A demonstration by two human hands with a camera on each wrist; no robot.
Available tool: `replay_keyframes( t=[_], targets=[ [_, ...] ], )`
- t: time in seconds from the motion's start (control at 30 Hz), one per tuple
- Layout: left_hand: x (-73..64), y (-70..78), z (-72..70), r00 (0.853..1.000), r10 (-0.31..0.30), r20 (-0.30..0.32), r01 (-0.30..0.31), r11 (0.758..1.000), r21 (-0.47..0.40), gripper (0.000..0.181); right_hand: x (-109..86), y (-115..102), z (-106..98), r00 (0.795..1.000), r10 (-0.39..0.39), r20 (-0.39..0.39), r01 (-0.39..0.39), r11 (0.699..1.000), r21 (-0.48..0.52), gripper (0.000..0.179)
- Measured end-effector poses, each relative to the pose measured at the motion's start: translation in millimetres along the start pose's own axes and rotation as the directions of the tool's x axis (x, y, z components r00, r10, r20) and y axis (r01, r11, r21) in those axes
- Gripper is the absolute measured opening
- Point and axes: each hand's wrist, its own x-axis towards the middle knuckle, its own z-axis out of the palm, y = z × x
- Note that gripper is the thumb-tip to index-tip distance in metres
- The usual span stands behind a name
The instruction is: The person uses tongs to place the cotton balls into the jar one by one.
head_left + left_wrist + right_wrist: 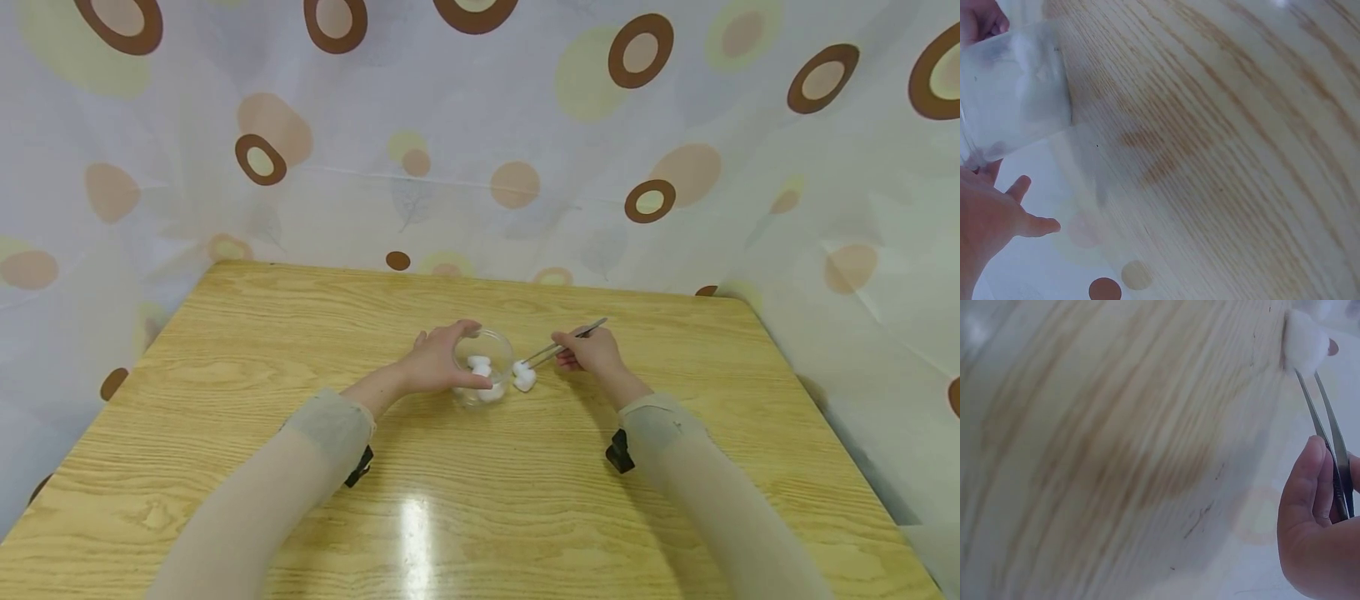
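Note:
Near the middle of the table, my left hand (435, 365) grips a clear round jar (504, 345) between thumb and fingers. Several white cotton balls (481, 367) lie inside it, blurred through the wall in the left wrist view. Just right of the jar, on the wood, sit white cotton balls (525, 381). My right hand (596, 354) pinches metal tweezers (596, 324), whose tips meet the upper cotton ball. In the right wrist view the tweezer tips touch the white cotton (1305, 344); whether they squeeze it I cannot tell.
A wood-grain table (480, 500) spreads under both arms. Behind it and at both sides hangs a pale curtain (465, 108) with brown and yellow ovals. Black devices (619, 452) are strapped under both wrists.

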Motion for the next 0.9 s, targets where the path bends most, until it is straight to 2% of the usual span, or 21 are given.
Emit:
replay_keyframes(
  t=[0.23, 0.47, 0.9],
  targets=[
    [-0.9, 0.4, -0.7, 1.000, 0.002, 0.002, -0.002, 1.000, -0.006, 0.090, -0.7, -1, -1, 1.000, 0.008, 0.013, -0.008, 1.000, 0.028, 0.024],
    [-0.5, 0.0, -0.4, 1.000, 0.004, -0.001, -0.004, 1.000, -0.007, 0.089, -3.7, -5, -1, 0.999, 0.040, 0.014, -0.042, 0.992, 0.120, 0.012],
    [-0.6, 1.6, -0.2, 1.000, 0.001, -0.010, -0.001, 1.000, -0.004, 0.088, -14.0, -15, -2, 0.999, -0.021, -0.026, 0.026, 0.977, 0.213, 0.010]
  ],
)
